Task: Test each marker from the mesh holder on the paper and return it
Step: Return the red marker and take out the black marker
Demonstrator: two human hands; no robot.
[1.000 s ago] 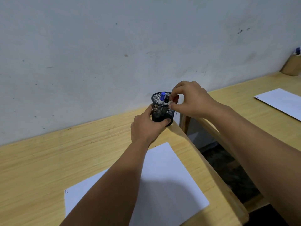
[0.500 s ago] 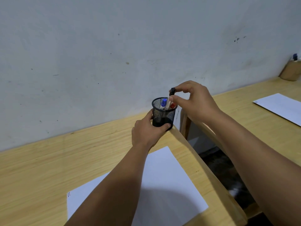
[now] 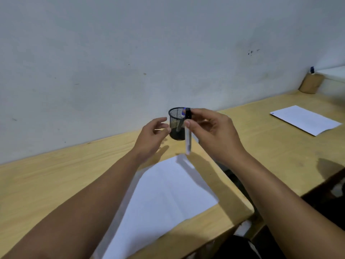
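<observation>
A black mesh holder (image 3: 175,126) stands on the wooden table near the wall, with a blue-capped marker (image 3: 182,114) leaning inside. My right hand (image 3: 214,131) pinches a white marker with a black cap (image 3: 188,135) near its cap end; the marker hangs upright in front of the holder, clear of it, above the far corner of the white paper (image 3: 164,199). My left hand (image 3: 153,135) hovers just left of the holder with fingers spread, holding nothing.
The table's right edge (image 3: 242,208) drops to a gap beside a second wooden table (image 3: 270,143). That table carries another white sheet (image 3: 304,119) and a brown holder (image 3: 310,84) with a blue-capped marker at the wall.
My right hand has lifted the black-capped marker fully out of the holder and drawn it toward me. My left hand has let go of the holder and opened.
</observation>
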